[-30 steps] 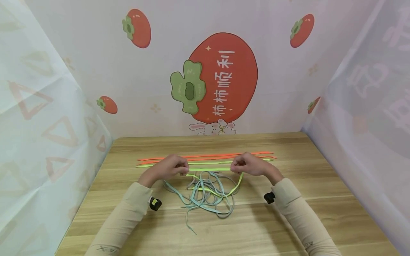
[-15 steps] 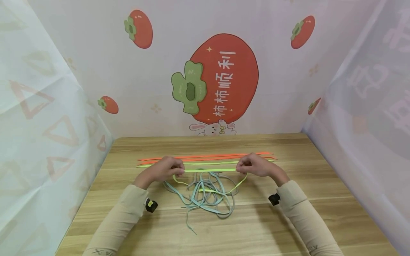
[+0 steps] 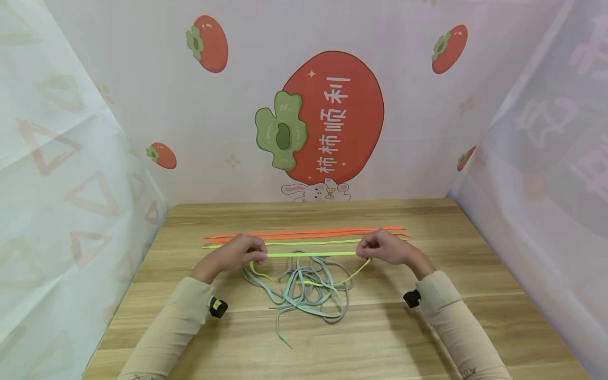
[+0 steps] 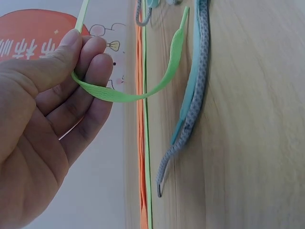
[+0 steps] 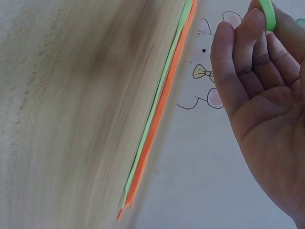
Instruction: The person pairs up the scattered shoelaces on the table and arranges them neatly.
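Note:
A lime-green shoelace (image 3: 309, 254) is stretched straight between my two hands, above the table. My left hand (image 3: 243, 250) pinches it between thumb and forefinger; a loose end (image 4: 119, 97) with its tip dangles from that hand in the left wrist view. My right hand (image 3: 386, 246) pinches the other side, and from it the lace sags back toward the pile. In the right wrist view the lace (image 5: 269, 16) shows at the right fingertips. Just in front lies a tangle of light-blue laces (image 3: 292, 295) and grey laces (image 3: 342, 311).
Behind the hands, orange laces (image 3: 309, 233) and another lime-green lace (image 3: 323, 243) lie side by side across the wooden table (image 3: 332, 353). A printed cloth (image 3: 404, 158) hangs at the back, with white cloth walls at both sides.
Both hands have moved apart, the left to the left and the right to the right. The taut stretch of lime-green shoelace has grown longer, and its left end has come free of the pile.

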Available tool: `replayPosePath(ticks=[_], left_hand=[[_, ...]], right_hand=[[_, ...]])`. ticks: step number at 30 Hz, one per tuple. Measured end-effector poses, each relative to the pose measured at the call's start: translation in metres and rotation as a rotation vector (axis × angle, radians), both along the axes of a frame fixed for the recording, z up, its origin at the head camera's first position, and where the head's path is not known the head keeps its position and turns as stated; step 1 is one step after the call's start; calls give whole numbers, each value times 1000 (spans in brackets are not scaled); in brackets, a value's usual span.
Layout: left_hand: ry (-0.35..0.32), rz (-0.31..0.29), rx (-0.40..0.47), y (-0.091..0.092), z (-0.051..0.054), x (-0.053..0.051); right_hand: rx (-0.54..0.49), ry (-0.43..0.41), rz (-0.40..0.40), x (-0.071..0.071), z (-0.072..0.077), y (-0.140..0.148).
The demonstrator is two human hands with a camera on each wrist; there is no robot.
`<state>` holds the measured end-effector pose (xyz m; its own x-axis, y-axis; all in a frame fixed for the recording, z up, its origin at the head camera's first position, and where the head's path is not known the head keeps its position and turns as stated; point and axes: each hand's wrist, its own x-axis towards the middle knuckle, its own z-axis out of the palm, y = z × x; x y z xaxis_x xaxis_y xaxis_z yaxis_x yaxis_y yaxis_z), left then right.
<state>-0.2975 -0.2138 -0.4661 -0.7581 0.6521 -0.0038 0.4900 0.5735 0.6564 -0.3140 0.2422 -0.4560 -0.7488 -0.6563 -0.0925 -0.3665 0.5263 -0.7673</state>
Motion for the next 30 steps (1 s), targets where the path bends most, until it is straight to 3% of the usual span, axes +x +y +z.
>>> replayPosePath(ticks=[18,26,30], left_hand=[[20,45,17,-33,-7,10],[-41,70,24,-43,-12,15],[-34,78,27,-48,-13,17]], right_hand=[[18,11,-35,4,-1,16],[12,41,-26,5,-5,23],[28,45,-38,6,-8,26]])
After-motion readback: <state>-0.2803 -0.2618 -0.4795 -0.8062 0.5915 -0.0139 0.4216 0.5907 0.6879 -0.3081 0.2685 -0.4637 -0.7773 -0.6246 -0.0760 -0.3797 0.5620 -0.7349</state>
